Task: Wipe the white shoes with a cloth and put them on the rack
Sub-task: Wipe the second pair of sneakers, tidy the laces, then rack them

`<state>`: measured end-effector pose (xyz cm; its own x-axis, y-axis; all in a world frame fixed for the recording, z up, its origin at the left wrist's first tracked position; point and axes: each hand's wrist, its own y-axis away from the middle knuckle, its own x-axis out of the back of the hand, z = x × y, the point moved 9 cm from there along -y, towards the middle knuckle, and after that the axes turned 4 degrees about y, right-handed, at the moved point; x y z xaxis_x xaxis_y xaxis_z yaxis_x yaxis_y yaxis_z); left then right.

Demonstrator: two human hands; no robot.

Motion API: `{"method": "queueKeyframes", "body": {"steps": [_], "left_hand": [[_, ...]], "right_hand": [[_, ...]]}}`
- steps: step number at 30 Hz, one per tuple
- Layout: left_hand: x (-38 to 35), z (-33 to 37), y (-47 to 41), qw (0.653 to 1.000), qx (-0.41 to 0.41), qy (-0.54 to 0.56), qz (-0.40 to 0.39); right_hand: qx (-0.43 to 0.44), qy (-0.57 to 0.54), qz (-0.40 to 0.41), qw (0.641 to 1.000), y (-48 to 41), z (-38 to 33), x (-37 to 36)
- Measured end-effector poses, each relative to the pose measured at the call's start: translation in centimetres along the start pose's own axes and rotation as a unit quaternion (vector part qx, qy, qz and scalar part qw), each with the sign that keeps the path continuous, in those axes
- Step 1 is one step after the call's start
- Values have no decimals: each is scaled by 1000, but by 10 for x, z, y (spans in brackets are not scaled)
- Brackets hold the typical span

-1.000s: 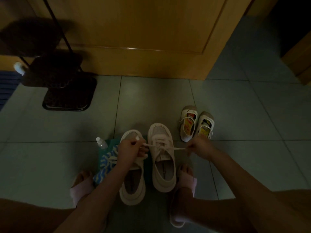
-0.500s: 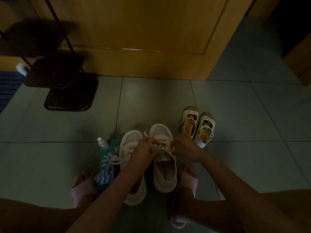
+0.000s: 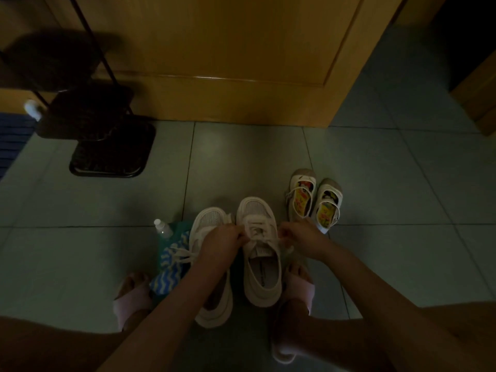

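Two white sneakers stand side by side on the tiled floor, toes pointing away from me. The right sneaker (image 3: 261,264) has its laces held from both sides: my left hand (image 3: 222,244) pinches a lace at its left, my right hand (image 3: 300,238) pinches a lace at its right. My left forearm covers much of the left sneaker (image 3: 208,224), whose loose laces trail to the left. A blue-and-white zigzag cloth (image 3: 167,269) lies on the floor beside the left sneaker. The dark tiered shoe rack (image 3: 107,146) stands at the far left by the wooden door.
A small clear spray bottle (image 3: 162,228) lies by the cloth. A pair of small white strap shoes (image 3: 314,201) with coloured insoles sits just right of the sneakers. My feet in pink slippers (image 3: 131,304) flank the sneakers. A wooden door (image 3: 228,63) fills the back.
A second ago my hands were spread apart pulling the lace taut. They then came together over the right sneaker's tongue and now sit slightly apart at its laces.
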<state>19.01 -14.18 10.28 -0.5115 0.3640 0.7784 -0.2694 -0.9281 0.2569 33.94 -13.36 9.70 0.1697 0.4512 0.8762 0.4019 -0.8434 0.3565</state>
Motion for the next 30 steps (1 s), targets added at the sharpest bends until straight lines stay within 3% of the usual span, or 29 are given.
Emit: {"method": "queueKeyframes", "body": {"steps": [4, 6, 9, 12, 15, 20, 30], "left_hand": [[3, -5, -5, 999, -23, -23, 22], [4, -8, -5, 991, 17, 135, 3], [-1, -10, -2, 925, 87, 369, -30], [-9, -1, 1, 868, 99, 484, -55], [-8, 4, 1, 831, 99, 547, -16], [-3, 12, -4, 875, 66, 478, 35], [-6, 12, -9, 887, 74, 454, 32]], "right_hand": [[23, 5, -22, 999, 2, -4, 0], [34, -10, -55, 998, 2, -3, -5], [25, -59, -45, 997, 0, -4, 10], [16, -124, -9, 992, 0, -12, 34], [-3, -214, 0, 977, -1, -16, 40], [-22, -355, 28, 934, -5, -19, 40], [-51, -441, 73, 893, -6, -8, 36]]}}
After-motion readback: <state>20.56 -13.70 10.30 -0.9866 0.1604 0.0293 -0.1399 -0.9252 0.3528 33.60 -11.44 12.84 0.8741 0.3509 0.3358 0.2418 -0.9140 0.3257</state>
